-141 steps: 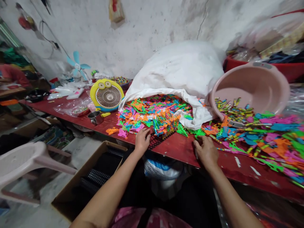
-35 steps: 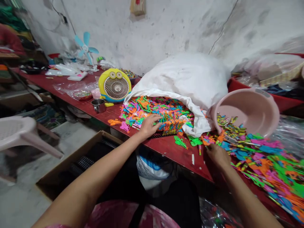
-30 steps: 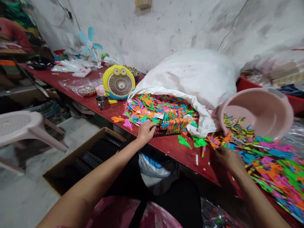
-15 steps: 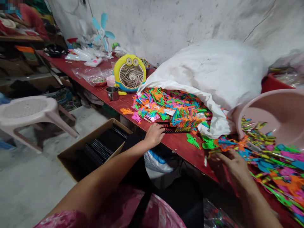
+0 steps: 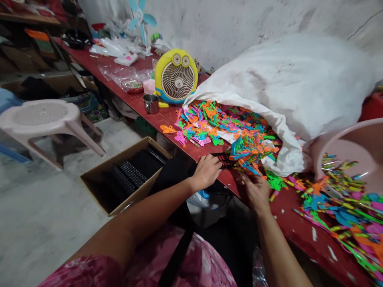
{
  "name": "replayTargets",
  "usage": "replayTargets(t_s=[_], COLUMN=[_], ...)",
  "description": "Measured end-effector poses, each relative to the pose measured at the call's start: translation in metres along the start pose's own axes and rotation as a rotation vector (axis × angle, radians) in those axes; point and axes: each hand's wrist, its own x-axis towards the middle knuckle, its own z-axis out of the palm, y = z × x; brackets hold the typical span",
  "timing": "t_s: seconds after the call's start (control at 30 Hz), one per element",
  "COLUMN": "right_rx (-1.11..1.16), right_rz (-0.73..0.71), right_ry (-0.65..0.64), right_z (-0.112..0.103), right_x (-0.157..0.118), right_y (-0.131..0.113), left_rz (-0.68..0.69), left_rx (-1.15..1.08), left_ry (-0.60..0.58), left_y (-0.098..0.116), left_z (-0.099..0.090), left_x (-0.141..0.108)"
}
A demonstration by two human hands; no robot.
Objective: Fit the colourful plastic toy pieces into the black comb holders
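Left fingers (image 5: pixel 214 162) at black lattice (image 5: pixel 226 159)

black rack (image 5: pixel 226 160): partly hidden | pink basin (image 5: pixel 357 147): right side cut off | blue fan (image 5: pixel 140 16): top cut off

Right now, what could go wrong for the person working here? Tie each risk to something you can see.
The black plastic grid rack lies near the front edge of the red table, so the left hand might nudge it off. The right hand is close against the bright multicoloured plastic pieces crowded at the rack and could knock some down.
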Motion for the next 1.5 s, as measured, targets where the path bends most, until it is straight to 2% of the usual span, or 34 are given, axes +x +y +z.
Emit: replayTargets(t_s=[0.23, 0.53, 0.63, 0.77, 0.87, 0.93, 1.07, 1.13, 1.27, 1.4, 1.5], right_rx=[-0.113, -0.281, -0.471, -0.872, -1.125, -1.228, -1.257, -1.297, -1.402, -1.404, -1.369], right_rz=[-0.168, -0.265, -0.338, -0.416, -0.395, -0.379, -0.466, -0.426, -0.259, -0.136, -0.077], right_ry=[-0.152, -0.058, 0.001, 0.118, 0.166, 0.152, -0.010, -0.027, -0.024, -0.040, -0.001], right_z=[0.001, 0.013, 0.017, 0.022, 0.026, 0.027, 0.026, 0.027, 0.036, 0.048, 0.052], right_x=[0.006, 0.017, 0.015, 0.012, 0.010, 0.009, 0.010, 0.011, 0.013, 0.013, 0.012], right_y=[-0.002, 0.008, 0.004, -0.001, -0.004, -0.005, -0.008, -0.012, -0.030, -0.051, -0.052], left_rz=[0.015, 0.027, 0.032, 0.029, 0.032, 0.036, 0.033, 0.029, 0.023, 0.030, 0.036], left_rx=[-0.020, -0.028, -0.024, -0.022, -0.024, -0.032, -0.050, -0.051, -0.043, -0.040, -0.058], left_ry=[0.013, 0.012, 0.014, 0.007, 0.007, 0.011, 0.004, 0.001, 0.001, -0.002, -0.002], left_y=[-0.002, -0.005, -0.005, -0.006, -0.006, -0.007, -0.007, -0.007, -0.007, -0.008, -0.009], left_z=[-0.001, -0.001, -0.001, -0.002, -0.001, -0.001, -0.001, -0.001, -0.001, 0.000, -0.001], left_x=[0.000, -0.001, -0.001, -0.001, -0.001, -0.001, -0.001, -0.001, 0.000, 0.001, 0.001])
